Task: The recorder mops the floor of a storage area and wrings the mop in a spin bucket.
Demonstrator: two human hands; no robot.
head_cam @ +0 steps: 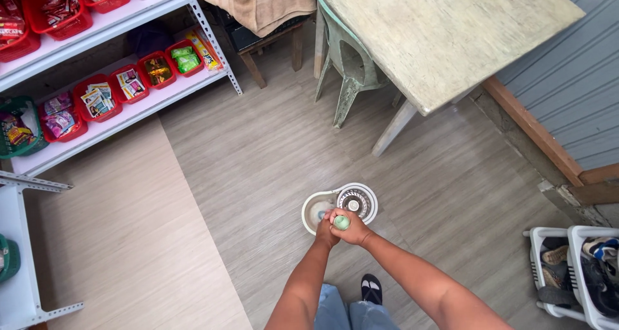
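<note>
Wood-grain vinyl flooring fills the view from above, with a white spin-mop bucket (340,205) standing on it just beyond the person's feet. Two bare arms reach down from six o'clock. Both hands are closed round the green top of a mop handle (342,222), seen end-on: the left hand (325,227) is wrapped at nine o'clock of the handle, the right hand (353,229) at three o'clock, touching each other. The handle appears to stand upright in the bucket's open basin, at nine o'clock of the round spinner basket (356,200). The step is judged to be rinsing or plunging the mop head. A lift across into the basket would be called for next, kept vertical so the light bucket is not tipped. A pale wooden table (445,33) stands at one o'clock; shelves of red bins (116,91) at ten o'clock.
</note>
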